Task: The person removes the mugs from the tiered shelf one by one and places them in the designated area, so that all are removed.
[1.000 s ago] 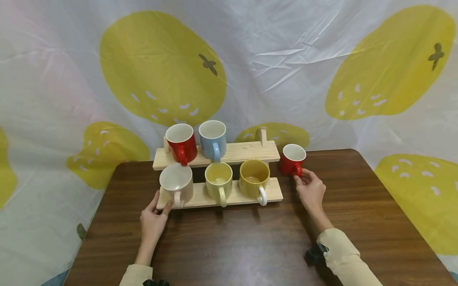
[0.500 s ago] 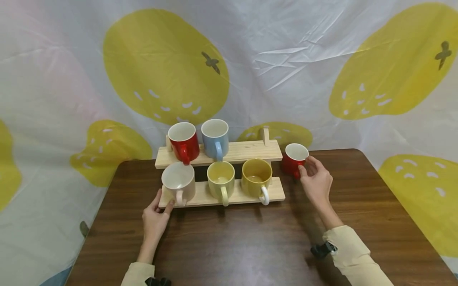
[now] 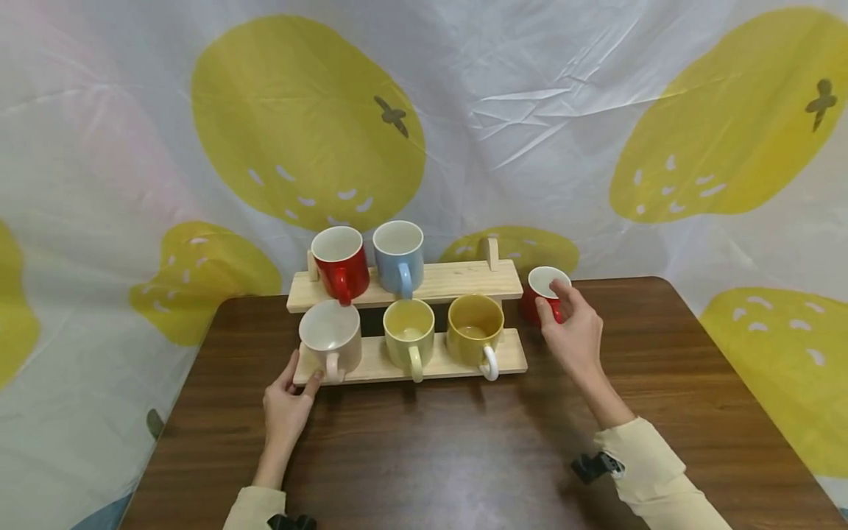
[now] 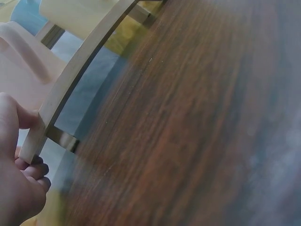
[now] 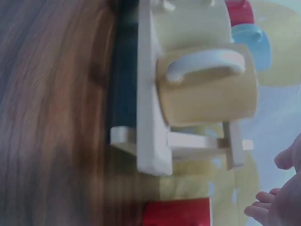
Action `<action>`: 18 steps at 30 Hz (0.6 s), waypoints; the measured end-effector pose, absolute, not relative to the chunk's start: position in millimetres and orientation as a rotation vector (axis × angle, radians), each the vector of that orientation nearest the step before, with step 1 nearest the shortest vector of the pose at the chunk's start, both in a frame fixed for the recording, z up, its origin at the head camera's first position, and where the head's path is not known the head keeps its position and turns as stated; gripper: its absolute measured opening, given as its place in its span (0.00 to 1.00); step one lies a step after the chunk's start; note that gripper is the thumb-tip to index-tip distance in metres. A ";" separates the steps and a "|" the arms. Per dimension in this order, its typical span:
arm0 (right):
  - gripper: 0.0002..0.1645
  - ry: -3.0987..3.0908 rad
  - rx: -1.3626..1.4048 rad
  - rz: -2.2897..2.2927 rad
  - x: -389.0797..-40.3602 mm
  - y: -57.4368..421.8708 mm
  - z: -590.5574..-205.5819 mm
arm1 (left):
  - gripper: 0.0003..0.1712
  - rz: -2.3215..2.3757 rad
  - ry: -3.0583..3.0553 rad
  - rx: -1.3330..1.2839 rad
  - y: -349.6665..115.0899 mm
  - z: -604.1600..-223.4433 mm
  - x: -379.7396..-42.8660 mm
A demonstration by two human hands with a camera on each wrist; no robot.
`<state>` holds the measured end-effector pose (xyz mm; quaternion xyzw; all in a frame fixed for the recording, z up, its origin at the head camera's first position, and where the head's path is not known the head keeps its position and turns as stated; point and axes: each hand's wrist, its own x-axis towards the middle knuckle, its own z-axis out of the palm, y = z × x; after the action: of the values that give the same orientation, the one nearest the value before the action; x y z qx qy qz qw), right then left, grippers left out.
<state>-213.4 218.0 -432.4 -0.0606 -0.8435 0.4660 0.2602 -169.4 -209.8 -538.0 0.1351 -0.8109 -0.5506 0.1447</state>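
My left hand [image 3: 288, 412] grips the left end of a two-tier wooden rack [image 3: 464, 278], thumb on top and fingers curled under its lower board [image 4: 77, 70]. Just above that thumb sits a pale pink mug [image 3: 334, 342]. Over at the rack's right side, a red mug [image 3: 532, 305] with a white inside stands on the table. My right hand [image 3: 575, 335] hovers at this mug's rim and partly covers it. In the right wrist view the thumb and fingers of that hand [image 5: 287, 202] are spread apart, away from the red mug [image 5: 176, 213].
On the lower board are also a light yellow mug [image 3: 405, 346] and an ochre mug [image 3: 472, 342] with a white handle. The upper board carries another red mug [image 3: 344, 272] and a light blue mug [image 3: 400, 261]. Behind the brown table [image 3: 424, 456] hangs a lemon-patterned cloth [image 3: 517, 132].
My right hand has left the red mug's handle and moved up to its rim, its fingers now spread. The left hand keeps its grip on the rack. The mugs stay in place.
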 end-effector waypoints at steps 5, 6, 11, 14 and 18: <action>0.22 -2.268 -0.137 1.313 -213.4 201.0 -422.1 | 0.36 -1.550 -2.336 0.404 -211.9 -537.8 -169.1; 0.21 -2.263 -0.128 1.330 -213.5 197.2 -419.9 | 0.36 -1.540 -2.335 0.407 -212.0 -537.9 -169.1; 0.23 -2.236 -0.056 1.409 -213.6 180.4 -411.3 | 0.36 -1.549 -2.326 0.385 -211.4 -539.0 -169.3; 0.26 -2.235 -0.010 1.433 -213.5 172.2 -407.9 | 0.36 -1.588 -2.310 0.361 -210.2 -539.8 -169.5; 0.28 -2.218 0.062 1.477 -213.2 160.6 -403.8 | 0.36 -1.626 -2.295 0.348 -208.7 -540.8 -169.4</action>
<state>-213.2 160.6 -403.8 0.0226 -0.8086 0.5386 0.2360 -169.4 -208.7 -540.8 0.1214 -0.8002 -0.5669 0.1532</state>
